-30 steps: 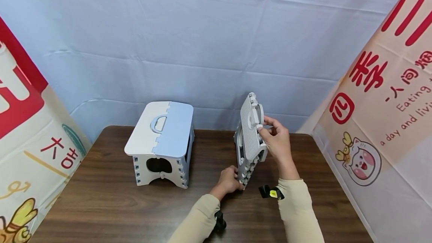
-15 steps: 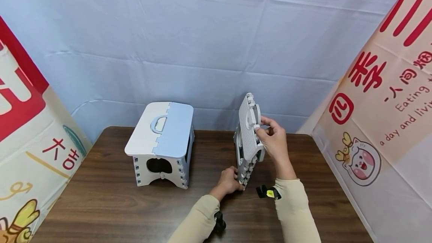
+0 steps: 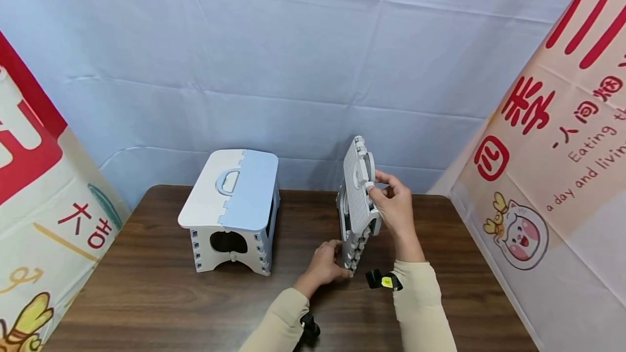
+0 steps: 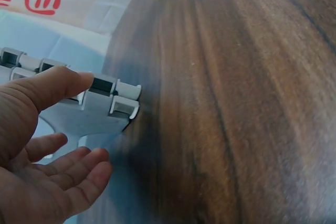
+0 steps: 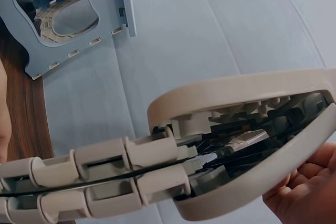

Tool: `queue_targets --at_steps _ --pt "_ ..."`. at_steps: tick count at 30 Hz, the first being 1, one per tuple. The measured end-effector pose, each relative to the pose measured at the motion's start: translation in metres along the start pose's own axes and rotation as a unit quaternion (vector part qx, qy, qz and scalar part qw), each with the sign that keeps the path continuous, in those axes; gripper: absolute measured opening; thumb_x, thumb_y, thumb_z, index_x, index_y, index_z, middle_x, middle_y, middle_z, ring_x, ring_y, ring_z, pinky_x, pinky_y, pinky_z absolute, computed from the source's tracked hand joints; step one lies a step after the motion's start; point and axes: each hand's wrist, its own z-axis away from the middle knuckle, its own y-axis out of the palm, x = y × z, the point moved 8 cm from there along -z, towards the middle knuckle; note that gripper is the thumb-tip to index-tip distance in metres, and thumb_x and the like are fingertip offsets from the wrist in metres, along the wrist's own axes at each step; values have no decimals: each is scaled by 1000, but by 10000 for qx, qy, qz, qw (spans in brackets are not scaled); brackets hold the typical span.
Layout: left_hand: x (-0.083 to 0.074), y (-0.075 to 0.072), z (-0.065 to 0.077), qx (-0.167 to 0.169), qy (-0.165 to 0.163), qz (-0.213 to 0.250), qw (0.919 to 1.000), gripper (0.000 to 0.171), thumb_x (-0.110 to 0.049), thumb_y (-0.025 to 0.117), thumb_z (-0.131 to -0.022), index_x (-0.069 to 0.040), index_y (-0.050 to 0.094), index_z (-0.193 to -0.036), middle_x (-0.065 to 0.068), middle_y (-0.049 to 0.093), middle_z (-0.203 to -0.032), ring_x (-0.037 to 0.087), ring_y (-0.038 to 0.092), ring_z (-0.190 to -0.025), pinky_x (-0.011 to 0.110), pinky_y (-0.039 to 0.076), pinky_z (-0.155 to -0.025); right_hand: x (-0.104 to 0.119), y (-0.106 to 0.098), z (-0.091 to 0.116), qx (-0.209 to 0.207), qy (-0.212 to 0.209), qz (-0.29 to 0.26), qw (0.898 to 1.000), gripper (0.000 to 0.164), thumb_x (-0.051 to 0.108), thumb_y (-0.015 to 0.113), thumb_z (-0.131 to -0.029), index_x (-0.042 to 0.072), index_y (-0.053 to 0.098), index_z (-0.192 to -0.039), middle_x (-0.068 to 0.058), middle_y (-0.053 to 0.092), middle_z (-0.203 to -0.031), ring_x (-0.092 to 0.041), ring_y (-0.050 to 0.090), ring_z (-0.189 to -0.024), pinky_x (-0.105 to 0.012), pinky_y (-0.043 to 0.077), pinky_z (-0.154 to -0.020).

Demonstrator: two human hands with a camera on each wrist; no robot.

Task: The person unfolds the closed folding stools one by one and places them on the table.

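Observation:
A grey-white folding stool (image 3: 358,194), partly folded, stands on its lower edge right of the table's middle. My right hand (image 3: 397,208) pinches the edge of its seat beside the handle (image 3: 369,168), thumb on the near face. In the right wrist view, the folded seat halves (image 5: 226,145) lie nearly together, with right fingers (image 5: 315,182) behind them. My left hand (image 3: 324,265) is at the stool's lower near corner. In the left wrist view, the left thumb (image 4: 68,85) touches the hinged edge (image 4: 113,90), while the other fingers are loosely bent and apart from it.
An opened white-and-blue folding stool (image 3: 230,189) stands upright on the left of the brown wooden table (image 3: 161,297). A pale blue cloth (image 3: 274,69) hangs behind the table. Printed cloth panels (image 3: 518,221) stand at both sides.
My right hand and the top of the grey-white stool have shifted slightly left. The left wrist has drawn a little left, its fingers spread more from the stool. The head view has turned slightly.

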Motion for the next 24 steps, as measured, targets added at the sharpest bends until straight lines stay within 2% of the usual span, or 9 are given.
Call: queue_targets --at_steps 6,13,20,24 --pt "-5 -6 0 102 141 70 9998 73 -16 86 -58 -3 55 -122 12 58 -103 18 53 -85 28 44 -76 -2 1 0 31 76 26 10000 35 -3 61 -82 -4 61 -117 -14 56 -98 -7 47 -62 -18 41 -50" --pt "-13 -15 -1 20 325 90 9994 73 -14 83 -59 -5 54 -125 14 57 -111 27 54 -97 33 44 -83 22 5 9 111 175 15 9998 36 -7 58 -82 -11 57 -118 -19 55 -99 -6 47 -61 -17 41 -50" --pt "-25 -20 -3 -57 603 360 9975 69 -16 81 -67 -9 53 -129 11 55 -118 29 55 -98 31 45 -81 26 6 11 113 120 7 9999 36 -8 57 -82 -12 57 -118 -21 55 -99 -5 46 -60 -17 40 -50" --pt "-26 -19 -4 -162 687 718 9949 66 -16 81 -69 -6 53 -128 13 57 -117 31 56 -101 36 47 -83 26 8 11 137 111 26 9998 37 -7 57 -82 -12 56 -118 -22 55 -100 -5 47 -60 -17 41 -49"
